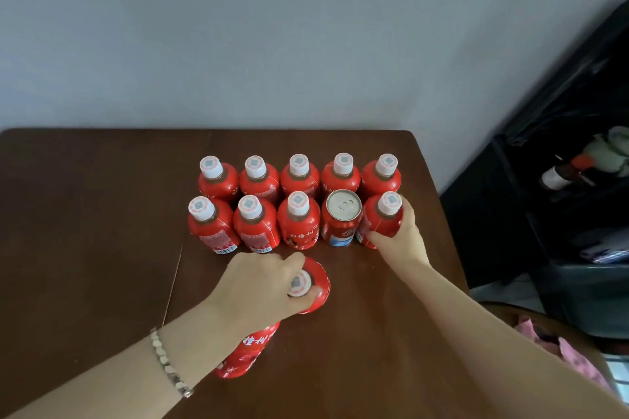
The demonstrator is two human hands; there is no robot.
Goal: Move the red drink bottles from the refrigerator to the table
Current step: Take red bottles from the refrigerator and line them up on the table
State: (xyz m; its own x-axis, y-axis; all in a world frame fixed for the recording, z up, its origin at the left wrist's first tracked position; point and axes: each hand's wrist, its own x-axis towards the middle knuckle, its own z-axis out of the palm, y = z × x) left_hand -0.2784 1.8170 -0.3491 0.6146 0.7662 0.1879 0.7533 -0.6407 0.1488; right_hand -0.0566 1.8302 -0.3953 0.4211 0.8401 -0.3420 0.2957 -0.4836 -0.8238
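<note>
Left hand (262,286) grips a bottle (250,349) by its neck, upright, just before the front row (297,224); right hand (400,236) clasps the row's end bottle (383,221) beside the can (342,218).

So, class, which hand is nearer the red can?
Right. The right hand grips the end bottle beside the can; the left hand holds the front bottle, farther off.

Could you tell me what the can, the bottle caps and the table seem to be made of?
Can: likely aluminium; silvery top with a pull tab, glossy red body. Caps: probably white plastic, matte, with a printed code on top. Table: looks like dark brown wood or veneer, smooth, faint sheen, one visible seam.
</note>
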